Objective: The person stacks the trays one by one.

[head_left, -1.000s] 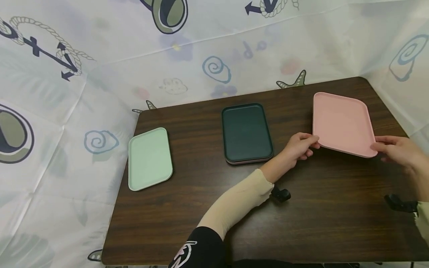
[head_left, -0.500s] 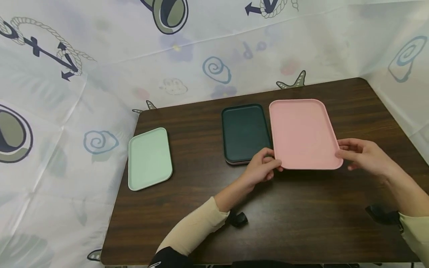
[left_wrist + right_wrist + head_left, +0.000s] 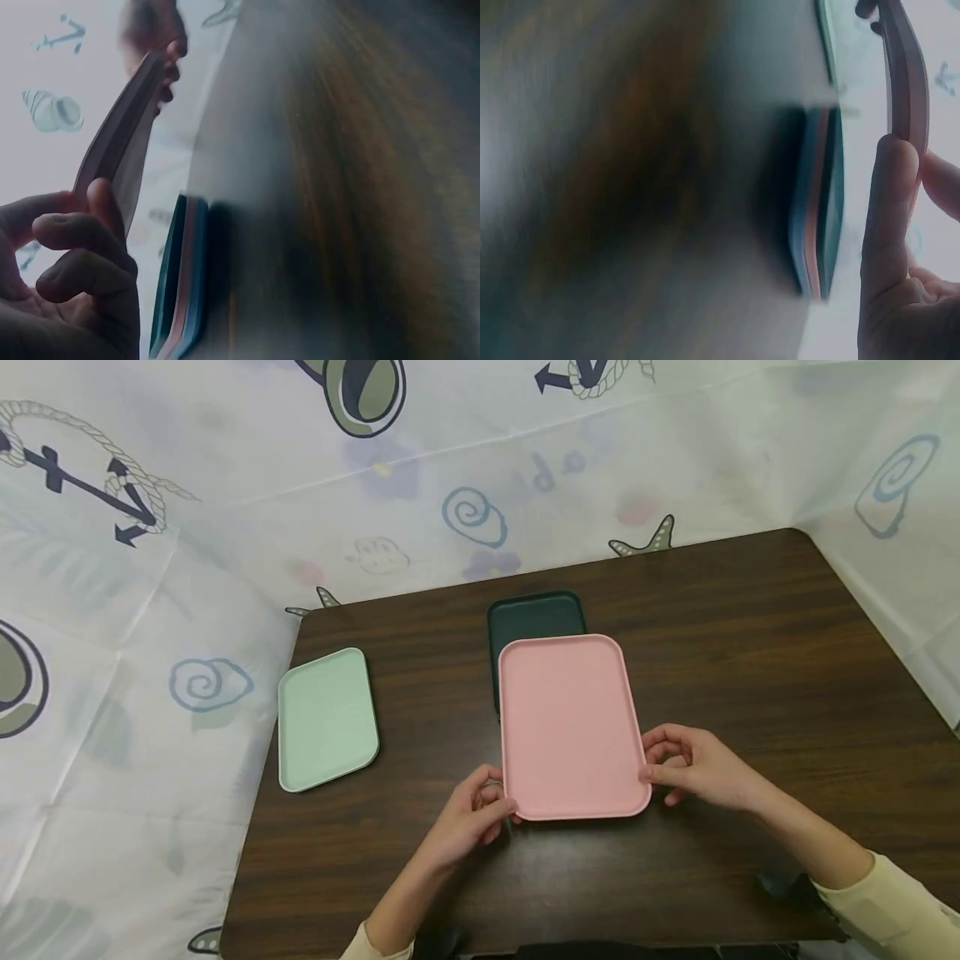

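A pink rectangular tray (image 3: pixel 573 727) with a raised rim is held up above the table by both hands. My left hand (image 3: pixel 474 814) pinches its near left corner, thumb on top and fingers beneath. At the near right corner my right hand (image 3: pixel 693 767) pinches it the same way. The wrist views show the tray edge-on, clear of the tabletop. Behind and below it lies a stack topped by a dark green tray (image 3: pixel 528 617), its near part hidden in the head view. In the right wrist view a pink tray (image 3: pixel 815 202) and a blue tray (image 3: pixel 802 202) show under the green one.
A light green tray (image 3: pixel 328 720) lies near the left edge of the brown wooden table (image 3: pixel 750 660). A white patterned cloth (image 3: pixel 247 552) hangs behind the table and along its sides.
Both hands have carried the pink tray from the table's right side leftward and nearer to me. It now overlaps the dark green tray in the head view.
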`<state>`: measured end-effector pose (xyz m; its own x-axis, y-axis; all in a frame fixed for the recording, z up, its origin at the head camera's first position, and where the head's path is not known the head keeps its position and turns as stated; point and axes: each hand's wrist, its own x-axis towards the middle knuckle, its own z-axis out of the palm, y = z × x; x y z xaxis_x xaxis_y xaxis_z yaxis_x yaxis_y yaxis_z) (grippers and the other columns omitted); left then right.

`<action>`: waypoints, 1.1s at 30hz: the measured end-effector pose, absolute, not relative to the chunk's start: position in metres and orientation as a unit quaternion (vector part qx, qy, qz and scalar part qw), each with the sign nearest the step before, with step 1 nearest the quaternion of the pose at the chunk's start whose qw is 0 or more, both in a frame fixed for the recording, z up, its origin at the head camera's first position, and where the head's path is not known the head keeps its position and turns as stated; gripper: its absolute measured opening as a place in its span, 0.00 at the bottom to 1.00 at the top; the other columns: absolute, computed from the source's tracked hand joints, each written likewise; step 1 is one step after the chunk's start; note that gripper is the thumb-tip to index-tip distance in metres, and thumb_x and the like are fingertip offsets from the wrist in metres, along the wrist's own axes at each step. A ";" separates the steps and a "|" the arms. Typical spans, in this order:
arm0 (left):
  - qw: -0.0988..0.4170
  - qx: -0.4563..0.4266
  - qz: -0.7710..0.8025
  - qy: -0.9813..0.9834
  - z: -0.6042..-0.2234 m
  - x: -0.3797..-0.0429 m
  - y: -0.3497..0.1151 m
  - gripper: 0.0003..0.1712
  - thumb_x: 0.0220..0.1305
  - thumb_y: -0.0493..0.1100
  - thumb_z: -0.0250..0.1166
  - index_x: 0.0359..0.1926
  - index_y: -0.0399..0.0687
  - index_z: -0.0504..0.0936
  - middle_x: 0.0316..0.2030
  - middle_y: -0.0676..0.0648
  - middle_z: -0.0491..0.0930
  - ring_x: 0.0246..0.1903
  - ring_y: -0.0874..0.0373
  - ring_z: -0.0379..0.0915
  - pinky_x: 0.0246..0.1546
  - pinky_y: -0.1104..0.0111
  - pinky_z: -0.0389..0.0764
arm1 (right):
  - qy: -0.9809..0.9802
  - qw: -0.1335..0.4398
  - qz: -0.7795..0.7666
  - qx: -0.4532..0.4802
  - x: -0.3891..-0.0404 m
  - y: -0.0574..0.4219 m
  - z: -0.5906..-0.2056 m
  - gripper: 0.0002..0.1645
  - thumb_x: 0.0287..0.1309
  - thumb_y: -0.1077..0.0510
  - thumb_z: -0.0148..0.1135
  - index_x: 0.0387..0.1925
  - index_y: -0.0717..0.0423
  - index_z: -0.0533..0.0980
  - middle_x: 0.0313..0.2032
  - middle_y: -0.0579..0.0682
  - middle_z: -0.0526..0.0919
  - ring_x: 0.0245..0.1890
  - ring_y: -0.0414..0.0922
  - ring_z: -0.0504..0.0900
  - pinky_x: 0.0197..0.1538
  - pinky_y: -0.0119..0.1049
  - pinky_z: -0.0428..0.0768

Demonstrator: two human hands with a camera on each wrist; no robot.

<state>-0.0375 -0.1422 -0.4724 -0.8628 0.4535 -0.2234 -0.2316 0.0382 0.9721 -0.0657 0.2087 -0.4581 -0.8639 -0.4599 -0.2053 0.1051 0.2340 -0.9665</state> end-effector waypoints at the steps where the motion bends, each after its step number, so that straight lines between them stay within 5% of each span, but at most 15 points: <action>1: 0.249 0.078 0.685 0.681 -0.471 -0.033 -0.147 0.14 0.68 0.34 0.59 0.50 0.32 0.67 0.28 0.42 0.79 0.14 0.62 0.59 0.17 0.73 0.64 | 0.744 0.238 -0.612 -0.123 -0.063 0.204 -0.460 0.26 0.60 0.62 0.66 0.54 0.73 0.68 0.36 0.60 0.78 0.28 0.51 0.83 0.28 0.44 0.83; 7: 0.249 0.056 0.668 0.699 -0.473 -0.015 -0.161 0.14 0.67 0.34 0.60 0.49 0.31 0.67 0.29 0.36 0.79 0.14 0.63 0.60 0.18 0.73 0.64 | 0.727 0.255 -0.625 -0.124 -0.053 0.188 -0.471 0.25 0.59 0.63 0.67 0.52 0.73 0.68 0.35 0.61 0.78 0.25 0.50 0.82 0.26 0.42 0.83; 19: 0.225 0.005 0.638 0.737 -0.488 -0.013 -0.155 0.14 0.64 0.33 0.62 0.48 0.32 0.72 0.28 0.39 0.77 0.13 0.63 0.60 0.15 0.73 0.63 | 0.731 0.269 -0.619 -0.100 -0.061 0.183 -0.490 0.24 0.59 0.63 0.67 0.51 0.73 0.68 0.35 0.60 0.77 0.30 0.50 0.82 0.25 0.43 0.82; 28: 0.164 -0.008 0.569 0.806 -0.467 -0.020 -0.139 0.14 0.63 0.31 0.62 0.49 0.30 0.79 0.32 0.44 0.74 0.17 0.63 0.63 0.19 0.74 0.65 | 0.730 0.258 -0.627 -0.085 -0.073 0.183 -0.488 0.25 0.59 0.65 0.66 0.53 0.74 0.68 0.36 0.60 0.76 0.30 0.48 0.81 0.25 0.43 0.82; 33: 0.117 -0.013 0.546 0.830 -0.487 -0.028 -0.137 0.20 0.62 0.33 0.63 0.56 0.35 0.78 0.33 0.45 0.75 0.15 0.66 0.58 0.16 0.75 0.61 | 0.741 0.244 -0.621 -0.075 -0.081 0.181 -0.489 0.26 0.59 0.64 0.66 0.55 0.73 0.68 0.37 0.60 0.76 0.30 0.49 0.81 0.26 0.43 0.83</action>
